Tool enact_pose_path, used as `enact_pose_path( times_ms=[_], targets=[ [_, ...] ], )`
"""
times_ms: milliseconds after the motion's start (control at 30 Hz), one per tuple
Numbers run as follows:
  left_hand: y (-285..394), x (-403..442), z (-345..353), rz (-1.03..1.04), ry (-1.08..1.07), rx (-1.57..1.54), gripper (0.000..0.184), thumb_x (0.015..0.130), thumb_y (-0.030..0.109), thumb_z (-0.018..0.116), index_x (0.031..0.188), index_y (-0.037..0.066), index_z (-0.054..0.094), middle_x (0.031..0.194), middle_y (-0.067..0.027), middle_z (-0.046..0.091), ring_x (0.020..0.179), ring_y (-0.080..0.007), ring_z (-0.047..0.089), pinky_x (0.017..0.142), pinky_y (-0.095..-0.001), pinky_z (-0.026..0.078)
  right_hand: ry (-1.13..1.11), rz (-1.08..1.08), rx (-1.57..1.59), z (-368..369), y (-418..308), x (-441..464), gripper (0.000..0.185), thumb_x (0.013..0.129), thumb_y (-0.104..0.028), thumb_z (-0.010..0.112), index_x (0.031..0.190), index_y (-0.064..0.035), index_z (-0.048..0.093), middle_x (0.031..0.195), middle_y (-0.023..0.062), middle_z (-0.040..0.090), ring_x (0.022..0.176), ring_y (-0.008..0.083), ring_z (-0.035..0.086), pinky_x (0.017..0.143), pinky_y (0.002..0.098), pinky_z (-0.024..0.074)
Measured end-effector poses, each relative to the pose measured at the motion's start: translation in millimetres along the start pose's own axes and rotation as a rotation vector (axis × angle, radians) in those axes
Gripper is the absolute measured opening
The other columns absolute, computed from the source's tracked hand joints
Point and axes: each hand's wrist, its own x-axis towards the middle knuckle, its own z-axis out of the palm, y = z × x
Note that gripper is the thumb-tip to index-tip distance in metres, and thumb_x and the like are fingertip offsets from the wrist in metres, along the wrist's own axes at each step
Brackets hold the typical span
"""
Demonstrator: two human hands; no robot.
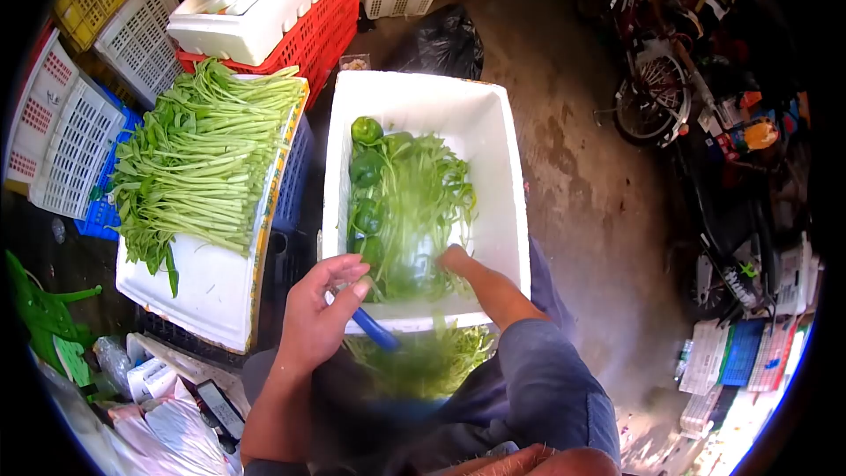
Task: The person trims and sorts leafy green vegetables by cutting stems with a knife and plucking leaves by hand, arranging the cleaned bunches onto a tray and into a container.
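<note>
My left hand [319, 307] is at the near left corner of a white foam box [493, 150], thumb and fingers drawn together. A tool with a blue handle [374, 331] sticks out from under its palm; the working end is mostly hidden. My right hand [455, 259] reaches down inside the box beside leafy green stems [414, 185], its fingers hidden or blurred. Green peppers [367, 130] line the box's left wall. Closer to me, below the near rim, lies a blurred mass of greens [423, 361].
Left of the box, long-stemmed greens [207, 167] lie piled on a foam lid [189, 300]. Behind them stand a red crate [322, 40] and foam boxes [256, 26]. A black plastic bag [445, 40] lies beyond my box. Motorbikes [652, 92] and crates [745, 353] stand at right.
</note>
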Motion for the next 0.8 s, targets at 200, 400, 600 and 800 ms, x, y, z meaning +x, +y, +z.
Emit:
enact_pose_path(
  times_ms=[200,400,600,800],
  targets=[
    [3.0,4.8,1.9,-0.082,-0.001,0.093,0.034,0.096,0.011,0.064,0.128,-0.002,0.059,0.116,-0.0109,0.069,0.11,-0.0162,0.063,0.093,-0.0284,0.049,-0.148,-0.003,0.011,-119.1,-29.3,-35.4,0.022,0.086,-0.024,0.07,0.075,-0.0053,0.069,0.071,0.0108,0.066,0.065,0.025,0.066,0.056,0.0411,0.0528],
    [-10.3,4.5,0.2,-0.021,-0.016,0.054,0.035,0.096,0.015,0.066,0.126,-0.002,0.06,0.111,-0.0105,0.07,0.102,-0.0133,0.063,0.09,-0.0268,0.049,-0.077,0.188,1.277,-248.6,-94.7,-147.2,0.014,0.094,-0.005,0.062,0.102,0.0063,0.058,0.08,0.0133,0.062,0.069,0.0255,0.065,0.056,0.0341,0.0553],
    [-45.9,3.2,35.1,-0.04,-0.159,0.178,0.028,0.095,0.018,0.068,0.113,-0.003,0.066,0.099,-0.008,0.07,0.09,-0.0121,0.063,0.081,-0.0264,0.05,0.271,0.125,1.259,-228.2,-154.2,-283.2,0.022,0.091,-0.002,0.061,0.11,0.0095,0.056,0.087,0.0143,0.063,0.071,0.0191,0.062,0.063,0.0297,0.0557],
    [-66.8,-15.3,91.0,-0.106,-0.349,0.141,0.031,0.094,0.028,0.069,0.103,-0.002,0.069,0.086,-0.0042,0.069,0.077,-0.0119,0.061,0.07,-0.0285,0.05,0.606,-0.02,1.262,-170.3,-190.1,-352.7,0.032,0.093,-0.002,0.062,0.12,0.0081,0.05,0.101,0.0142,0.067,0.083,0.0148,0.065,0.069,0.0275,0.0544]
  ],
)
